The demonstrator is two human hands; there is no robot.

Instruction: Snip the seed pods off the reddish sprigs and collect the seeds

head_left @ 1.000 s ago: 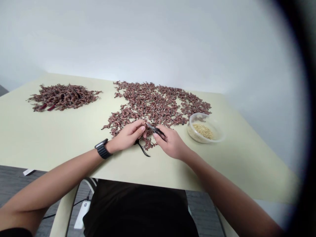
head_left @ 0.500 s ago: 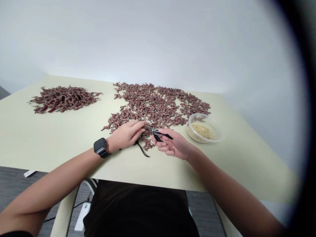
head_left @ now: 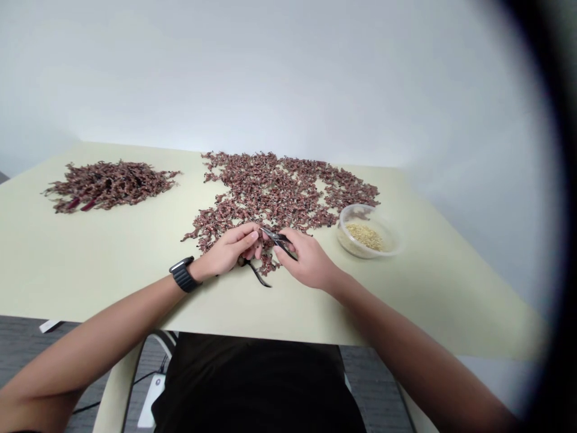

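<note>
Reddish-brown small pieces [head_left: 274, 186] lie spread over the middle of the table. At their front edge my right hand [head_left: 309, 258] is wrapped round black-handled pliers [head_left: 278, 238], whose metal jaws point left to my left hand's fingertips. My left hand [head_left: 234, 248], wearing a black watch at the wrist, has thumb and fingers pinched together at the jaws; what it holds is too small to make out. A second black-handled tool [head_left: 259, 275] lies on the table partly under my left hand.
A clear round bowl [head_left: 390, 243] with small golden bits stands right of my right hand. A denser heap of reddish-brown pieces [head_left: 112, 183] lies at the left of the pale table [head_left: 216, 313]. A wall rises behind.
My right hand has turned palm-down round the pliers and moved slightly left. My left hand has rolled, so its thumb shows on top. The camera view has shifted a little.
</note>
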